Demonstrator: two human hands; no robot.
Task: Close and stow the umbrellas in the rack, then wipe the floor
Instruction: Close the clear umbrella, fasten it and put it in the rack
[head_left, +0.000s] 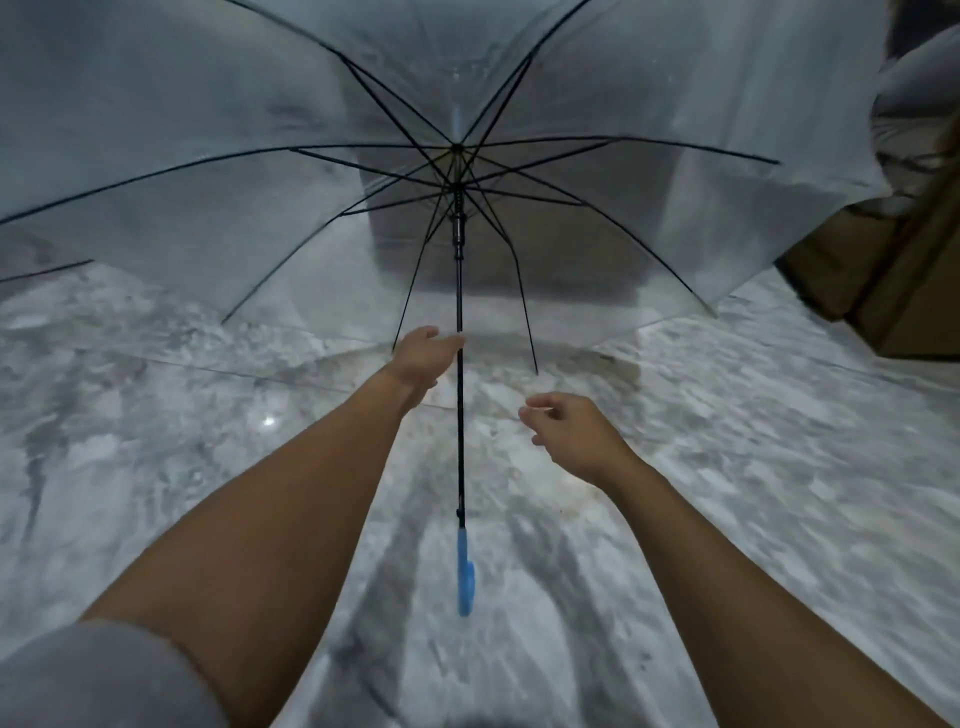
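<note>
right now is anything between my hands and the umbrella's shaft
Nothing visible. The left hand reaches the black shaft, seemingly touching it; the right hand is apart to its right, only open air between.

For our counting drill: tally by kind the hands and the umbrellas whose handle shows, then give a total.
Hands: 2, left hand and right hand
Umbrellas with handle showing: 1, the open umbrella
Total: 3
A rib at the left edge may belong to another umbrella; I cannot tell.
</note>
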